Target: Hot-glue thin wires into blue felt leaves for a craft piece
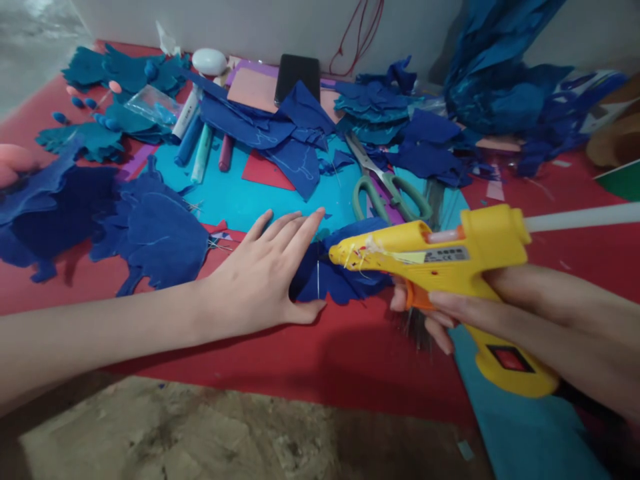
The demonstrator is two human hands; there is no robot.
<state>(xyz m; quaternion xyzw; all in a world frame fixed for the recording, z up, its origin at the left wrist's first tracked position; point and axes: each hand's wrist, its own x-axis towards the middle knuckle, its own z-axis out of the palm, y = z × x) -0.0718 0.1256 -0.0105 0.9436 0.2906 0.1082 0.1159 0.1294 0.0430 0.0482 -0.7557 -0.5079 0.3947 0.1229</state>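
My right hand grips a yellow hot glue gun, a finger on its orange trigger. The nozzle points left at a small dark blue felt piece lying on the red sheet. A white glue stick juts from the gun's back. My left hand lies flat with fingers stretched out, pressing the left edge of that blue felt piece, thumb beside it. Nothing is held in the left hand.
Green-handled scissors lie behind the glue gun on a turquoise sheet. Blue felt cutouts cover the left. Markers, a black phone and heaps of blue fabric sit at the back. Another person's fingers show at far left.
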